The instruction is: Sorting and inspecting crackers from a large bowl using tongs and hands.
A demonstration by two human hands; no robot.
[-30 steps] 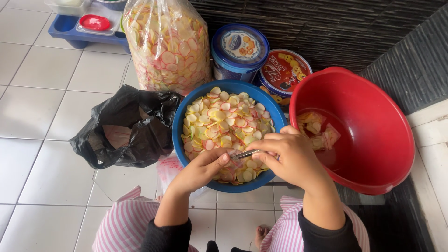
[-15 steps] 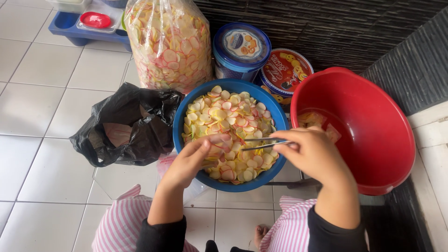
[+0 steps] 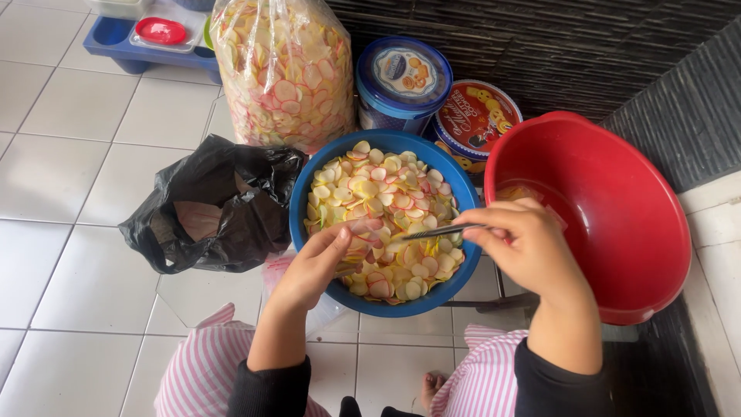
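Note:
A blue bowl [image 3: 304, 207] in front of me is full of thin round crackers [image 3: 386, 193], pale yellow, white and pink-edged. My left hand [image 3: 320, 262] reaches over the bowl's near rim and pinches a pink cracker [image 3: 361, 228] between thumb and fingers. My right hand [image 3: 525, 247] sits between the blue bowl and a red basin [image 3: 617, 224], gripping a thin dark metal tool [image 3: 438, 231] whose tip points left over the crackers, toward the pinched one. A few cracker pieces lie in the red basin, mostly hidden by my right hand.
A big clear bag of the same crackers [image 3: 285, 69] stands behind the bowl. A black plastic bag [image 3: 216, 205] lies open at left. Two round tins, blue [image 3: 401, 77] and red [image 3: 472, 120], stand against a dark wall. A blue tray with a red lid [image 3: 158, 32] is far left.
My left hand rose from deep in the bowl with a pink cracker pinched in its fingers. My right hand shifted right and up, and the metal tool now lies level over the crackers.

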